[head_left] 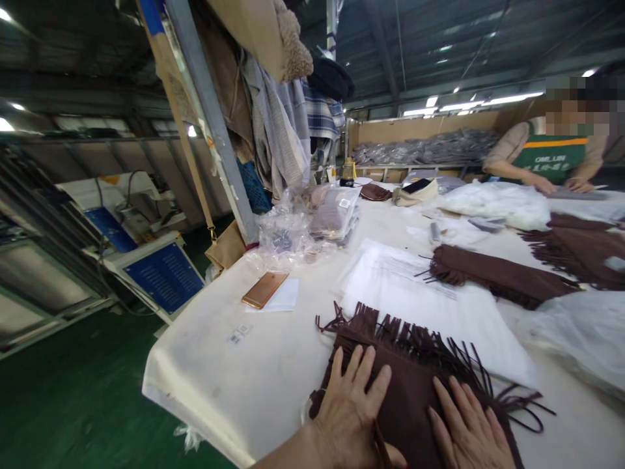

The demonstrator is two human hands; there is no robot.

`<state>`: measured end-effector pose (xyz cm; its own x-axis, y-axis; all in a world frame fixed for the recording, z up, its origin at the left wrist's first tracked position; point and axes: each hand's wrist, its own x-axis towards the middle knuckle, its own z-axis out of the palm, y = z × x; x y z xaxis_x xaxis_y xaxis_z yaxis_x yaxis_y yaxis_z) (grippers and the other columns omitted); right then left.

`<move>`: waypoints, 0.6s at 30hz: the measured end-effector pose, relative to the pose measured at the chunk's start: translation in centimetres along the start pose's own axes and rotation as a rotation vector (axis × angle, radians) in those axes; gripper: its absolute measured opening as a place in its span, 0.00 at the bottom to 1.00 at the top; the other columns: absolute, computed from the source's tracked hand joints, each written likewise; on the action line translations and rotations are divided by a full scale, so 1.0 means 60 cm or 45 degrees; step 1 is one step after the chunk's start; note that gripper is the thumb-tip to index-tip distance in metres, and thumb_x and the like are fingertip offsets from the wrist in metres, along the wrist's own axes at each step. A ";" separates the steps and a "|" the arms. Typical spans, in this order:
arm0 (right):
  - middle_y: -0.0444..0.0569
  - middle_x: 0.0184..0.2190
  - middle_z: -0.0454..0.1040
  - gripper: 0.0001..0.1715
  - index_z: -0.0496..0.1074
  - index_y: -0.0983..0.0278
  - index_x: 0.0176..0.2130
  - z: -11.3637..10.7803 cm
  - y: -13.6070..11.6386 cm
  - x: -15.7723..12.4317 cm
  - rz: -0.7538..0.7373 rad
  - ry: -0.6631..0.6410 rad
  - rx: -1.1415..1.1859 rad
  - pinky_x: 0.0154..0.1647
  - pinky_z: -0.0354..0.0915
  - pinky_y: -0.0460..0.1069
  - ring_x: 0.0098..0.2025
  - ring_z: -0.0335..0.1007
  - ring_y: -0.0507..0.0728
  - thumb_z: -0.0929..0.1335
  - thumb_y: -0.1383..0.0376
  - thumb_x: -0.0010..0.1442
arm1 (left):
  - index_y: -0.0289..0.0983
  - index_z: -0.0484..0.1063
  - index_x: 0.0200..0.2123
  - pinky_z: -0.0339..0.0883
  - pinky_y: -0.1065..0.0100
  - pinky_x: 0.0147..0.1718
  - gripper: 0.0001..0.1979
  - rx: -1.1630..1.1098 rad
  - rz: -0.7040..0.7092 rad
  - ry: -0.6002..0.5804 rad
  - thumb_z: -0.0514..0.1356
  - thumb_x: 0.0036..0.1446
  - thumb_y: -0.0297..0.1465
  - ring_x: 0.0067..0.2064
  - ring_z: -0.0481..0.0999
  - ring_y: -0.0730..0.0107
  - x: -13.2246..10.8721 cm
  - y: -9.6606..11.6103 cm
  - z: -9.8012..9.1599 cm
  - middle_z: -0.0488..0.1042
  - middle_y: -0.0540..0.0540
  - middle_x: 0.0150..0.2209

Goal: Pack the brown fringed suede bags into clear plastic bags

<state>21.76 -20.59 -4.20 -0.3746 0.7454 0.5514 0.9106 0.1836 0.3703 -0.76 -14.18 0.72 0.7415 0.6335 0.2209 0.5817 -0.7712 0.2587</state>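
Observation:
A dark brown fringed cloth (405,397), suede-like and perhaps a scarf, lies flat on the white-covered table at the front edge of view. My left hand (346,410) rests palm down on its left part with the fingers spread. Across on the right part lies my right hand (469,430), also flat, its fingers stretched out. A narrow brown strip shows beside my left thumb; I cannot tell what it is. The fringe points away from me and partly overlaps a stack of white plastic bags (415,286).
A phone (265,290) lies on white paper left of the cloth. Clear-bagged goods (334,212) sit by a metal post (215,124). Another folded fringed brown piece (498,273) lies right, near plastic bags (586,332). A co-worker in a green apron (551,159) handles something at the far side.

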 end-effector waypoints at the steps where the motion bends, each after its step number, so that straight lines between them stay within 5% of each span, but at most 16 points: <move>1: 0.57 0.45 0.74 0.24 0.77 0.60 0.34 -0.005 -0.001 0.003 0.011 0.013 0.001 0.45 0.57 0.65 0.51 0.63 0.72 0.56 0.73 0.53 | 0.33 0.46 0.63 0.48 0.35 0.56 0.53 0.057 0.004 0.063 0.59 0.42 0.58 0.64 0.49 0.40 -0.007 0.000 0.003 0.50 0.27 0.63; 6: 0.61 0.46 0.73 0.24 0.78 0.64 0.34 -0.018 -0.004 0.009 0.016 0.014 0.053 0.44 0.60 0.68 0.62 0.45 0.77 0.56 0.76 0.51 | 0.31 0.62 0.55 0.52 0.49 0.56 0.34 0.404 0.286 0.454 0.53 0.55 0.51 0.59 0.61 0.50 -0.063 -0.012 -0.007 0.68 0.33 0.53; 11: 0.68 0.44 0.73 0.24 0.78 0.68 0.33 -0.027 -0.003 0.017 -0.009 0.039 0.128 0.39 0.63 0.70 0.65 0.29 0.77 0.56 0.79 0.49 | 0.33 0.72 0.40 0.61 0.62 0.49 0.12 0.319 0.325 0.611 0.54 0.59 0.35 0.44 0.73 0.63 -0.119 -0.025 -0.037 0.76 0.42 0.38; 14: 0.70 0.44 0.73 0.24 0.78 0.69 0.33 -0.028 -0.004 0.019 -0.003 0.043 0.153 0.38 0.64 0.71 0.65 0.28 0.77 0.56 0.80 0.49 | 0.37 0.72 0.31 0.66 0.67 0.37 0.08 -0.092 -0.006 0.725 0.60 0.55 0.36 0.36 0.73 0.66 -0.146 -0.027 -0.036 0.73 0.44 0.33; 18: 0.69 0.45 0.73 0.25 0.78 0.68 0.33 -0.023 -0.006 0.016 0.007 0.021 0.164 0.39 0.64 0.72 0.65 0.28 0.77 0.56 0.80 0.49 | 0.36 0.72 0.22 0.63 0.72 0.25 0.14 -1.093 -0.918 0.841 0.67 0.46 0.41 0.28 0.69 0.71 -0.159 -0.030 -0.035 0.70 0.48 0.26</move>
<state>20.83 -20.80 -2.75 -0.3712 0.7364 0.5656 0.9272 0.2610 0.2687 -9.56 -18.68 0.11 -0.0933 0.9864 0.1355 0.1973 -0.1151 0.9736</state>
